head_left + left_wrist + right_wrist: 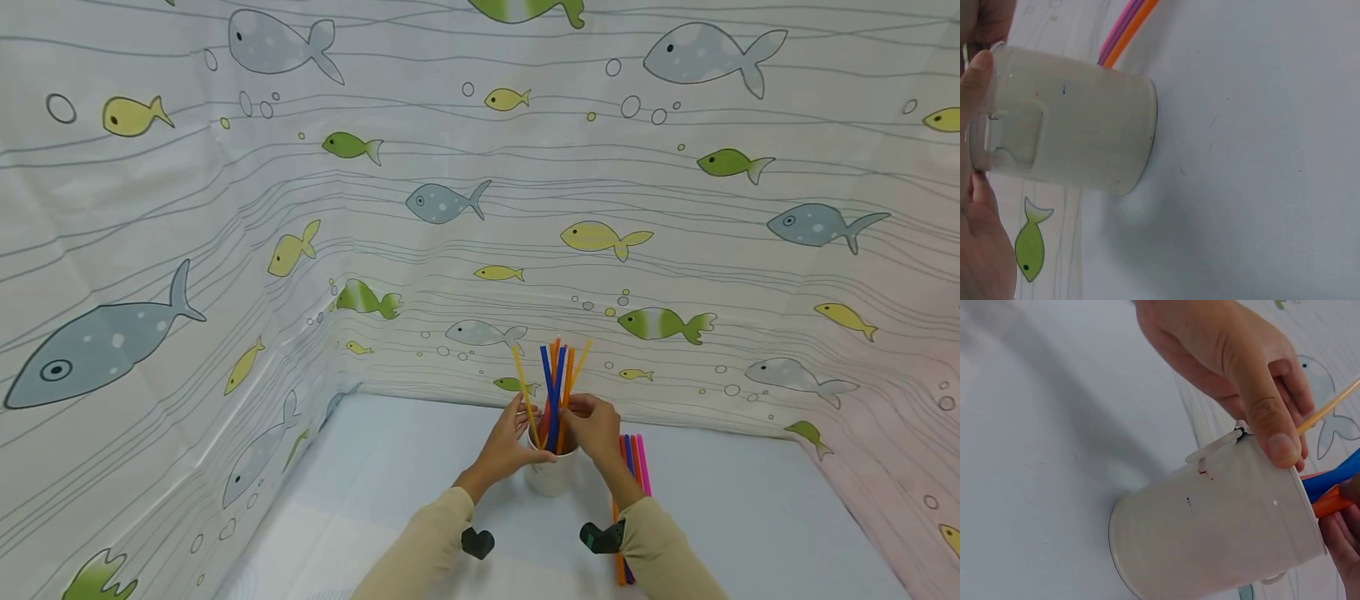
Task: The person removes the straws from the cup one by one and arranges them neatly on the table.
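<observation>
A white cup [553, 477] stands on the pale table [420, 467] and holds several straws [557, 379] in yellow, blue and orange. My left hand [517, 433] grips the cup at its rim, with the thumb [1272, 428] pressed over the edge. In the left wrist view the cup [1079, 137] fills the left half, with my thumb [975, 75] on its rim. My right hand [581, 417] pinches the orange and blue straws just above the cup's mouth. In the right wrist view the blue straw [1335, 478] and orange straw [1330, 503] leave the cup [1216, 537] by my fingers [1346, 540].
Several loose straws [634, 467], pink, orange and blue, lie on the table right of the cup, partly under my right forearm. A fish-print curtain [450, 200] walls the table at the back and both sides. Black wrist mounts [477, 542] sit on both sleeves.
</observation>
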A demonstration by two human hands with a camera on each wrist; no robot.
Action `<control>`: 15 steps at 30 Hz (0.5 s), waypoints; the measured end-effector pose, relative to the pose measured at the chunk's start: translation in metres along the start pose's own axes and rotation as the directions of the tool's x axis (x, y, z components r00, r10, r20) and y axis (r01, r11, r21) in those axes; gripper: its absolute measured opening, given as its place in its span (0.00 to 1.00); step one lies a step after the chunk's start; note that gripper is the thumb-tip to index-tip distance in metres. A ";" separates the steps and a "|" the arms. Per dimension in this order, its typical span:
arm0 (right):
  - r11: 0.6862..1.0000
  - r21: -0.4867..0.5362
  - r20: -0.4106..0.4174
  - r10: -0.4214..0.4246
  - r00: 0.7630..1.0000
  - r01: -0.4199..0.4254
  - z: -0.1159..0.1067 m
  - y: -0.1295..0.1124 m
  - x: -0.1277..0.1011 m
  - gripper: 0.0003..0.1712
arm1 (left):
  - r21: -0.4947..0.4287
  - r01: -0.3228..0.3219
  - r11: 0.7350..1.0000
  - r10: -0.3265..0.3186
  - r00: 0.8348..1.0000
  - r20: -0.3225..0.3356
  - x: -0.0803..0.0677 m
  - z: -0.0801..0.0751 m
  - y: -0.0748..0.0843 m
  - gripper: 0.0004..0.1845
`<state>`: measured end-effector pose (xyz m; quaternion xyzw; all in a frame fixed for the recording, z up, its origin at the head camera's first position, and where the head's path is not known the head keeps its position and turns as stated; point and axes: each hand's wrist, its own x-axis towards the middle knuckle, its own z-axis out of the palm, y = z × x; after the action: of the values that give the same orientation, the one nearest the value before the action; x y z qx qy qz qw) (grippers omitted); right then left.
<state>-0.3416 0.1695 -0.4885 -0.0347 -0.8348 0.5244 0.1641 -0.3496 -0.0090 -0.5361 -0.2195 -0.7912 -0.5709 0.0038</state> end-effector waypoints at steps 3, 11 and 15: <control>1.000 0.007 0.000 0.013 1.000 -0.013 0.000 -0.001 -0.001 0.15 | -0.008 -0.005 1.000 0.005 1.000 0.003 0.000 0.000 -0.001 0.61; 1.000 -0.001 -0.011 -0.012 1.000 0.012 -0.002 -0.002 -0.002 0.15 | -0.006 0.002 1.000 -0.002 1.000 -0.002 0.001 0.000 -0.002 0.61; 1.000 0.004 -0.005 -0.004 1.000 0.004 -0.004 -0.004 -0.001 0.16 | -0.004 0.009 1.000 -0.009 1.000 0.000 0.001 -0.001 -0.001 0.61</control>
<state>-0.3391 0.1714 -0.4833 -0.0342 -0.8334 0.5256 0.1672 -0.3512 -0.0093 -0.5362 -0.2157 -0.7910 -0.5726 0.0008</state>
